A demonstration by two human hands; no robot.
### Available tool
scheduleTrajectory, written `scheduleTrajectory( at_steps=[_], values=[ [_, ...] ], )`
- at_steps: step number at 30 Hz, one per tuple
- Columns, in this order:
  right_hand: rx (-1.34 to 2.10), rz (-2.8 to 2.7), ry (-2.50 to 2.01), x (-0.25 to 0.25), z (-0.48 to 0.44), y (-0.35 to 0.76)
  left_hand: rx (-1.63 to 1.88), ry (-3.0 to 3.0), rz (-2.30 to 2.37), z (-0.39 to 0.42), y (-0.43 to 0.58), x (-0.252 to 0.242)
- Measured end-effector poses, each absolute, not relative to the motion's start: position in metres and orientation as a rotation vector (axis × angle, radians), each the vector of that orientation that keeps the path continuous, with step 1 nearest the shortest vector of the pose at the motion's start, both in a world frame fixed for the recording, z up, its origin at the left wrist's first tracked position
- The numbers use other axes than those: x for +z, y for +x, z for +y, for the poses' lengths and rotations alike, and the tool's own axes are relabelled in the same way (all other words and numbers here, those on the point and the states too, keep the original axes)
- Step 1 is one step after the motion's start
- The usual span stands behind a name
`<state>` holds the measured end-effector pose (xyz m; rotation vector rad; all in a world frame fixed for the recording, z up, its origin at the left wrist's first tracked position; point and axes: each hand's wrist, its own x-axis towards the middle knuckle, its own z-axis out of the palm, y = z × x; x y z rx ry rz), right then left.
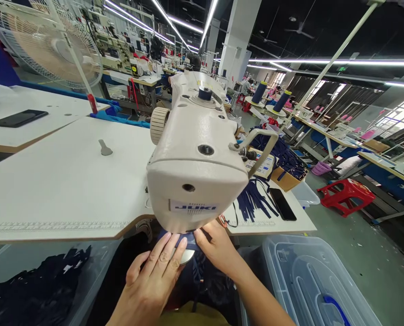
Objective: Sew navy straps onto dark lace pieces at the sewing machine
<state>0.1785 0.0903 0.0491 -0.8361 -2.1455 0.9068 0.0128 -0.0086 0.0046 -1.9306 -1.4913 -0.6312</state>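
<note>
A cream Juki sewing machine (195, 149) stands on the white table (69, 185), its head hiding the needle. Under the head lies dark navy fabric (202, 276). My left hand (154, 280) rests flat on the fabric and on the machine bed, fingers stretched out toward the head. My right hand (215, 249) sits just right of it, fingers curled down and pressing on the fabric at the edge of the head. What lies under its fingertips is hidden.
Navy strips (256, 199) and a black phone (282, 204) lie on the table's right side. A clear bin of dark fabric (35, 290) sits lower left, a lidded clear bin (310, 280) lower right. A fan (49, 40), another phone (18, 118) and more workstations lie beyond.
</note>
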Motion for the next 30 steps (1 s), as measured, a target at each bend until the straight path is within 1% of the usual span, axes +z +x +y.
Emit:
scheduleTrajectory(
  at_steps=[4,9,16,23,30],
  values=[
    [0.894,-2.143,-0.843,0.047,0.092,0.177,-0.686,-1.897,-1.462,-0.009,0.015,0.009],
    [0.882,-2.135,-0.85,0.047,0.093,0.175,-0.651,-1.912,-1.457,-0.009,0.017,0.015],
    [0.873,-2.142,-0.852,0.046,0.094,0.174,-0.745,-1.88,-1.466,-0.007,0.019,0.009],
    [0.88,-2.129,-0.869,0.044,0.091,0.173,-0.721,-1.906,-1.476,-0.01,0.02,0.015],
    [0.927,-2.06,-0.872,0.034,0.088,0.173,-0.862,-1.861,-1.67,-0.015,0.027,0.023]
  ],
)
